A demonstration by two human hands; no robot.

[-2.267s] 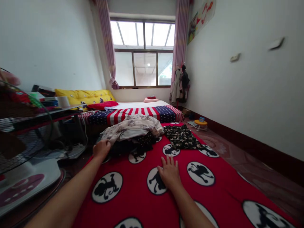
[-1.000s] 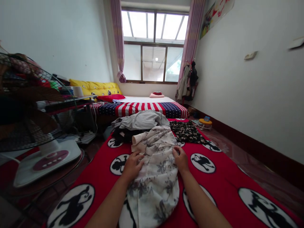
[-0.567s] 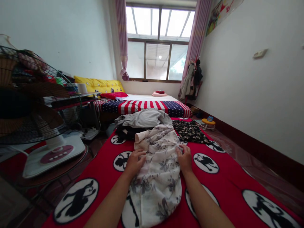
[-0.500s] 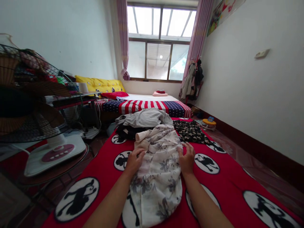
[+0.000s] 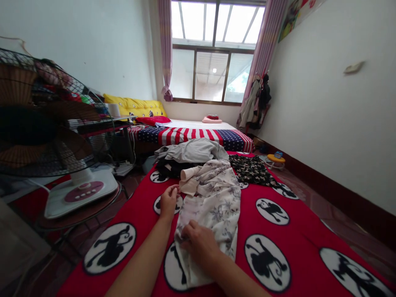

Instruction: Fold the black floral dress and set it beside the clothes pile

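A pale floral garment [image 5: 213, 206] lies spread lengthwise on a red blanket [image 5: 284, 243] printed with black-and-white monkey circles. My left hand [image 5: 169, 201] pinches the garment's upper left edge near a rolled cuff. My right hand [image 5: 198, 243] has crossed to the lower left part of the garment, fingers closed on the cloth. Behind it sits a heap of clothes, a grey piece [image 5: 188, 150] on top of dark ones, and a dark flowered garment [image 5: 252, 171] lying flat to the right.
A standing fan [image 5: 40, 123] with a white base [image 5: 82, 194] stands close on the left. A bed with a stars-and-stripes cover [image 5: 198, 136] and yellow pillows lies under the window. A small yellow toy [image 5: 275, 159] sits on the floor by the right wall.
The floral garment was pulled off the heap and laid out in front of me. My right hand then left the garment's right edge and moved down to its lower left part.
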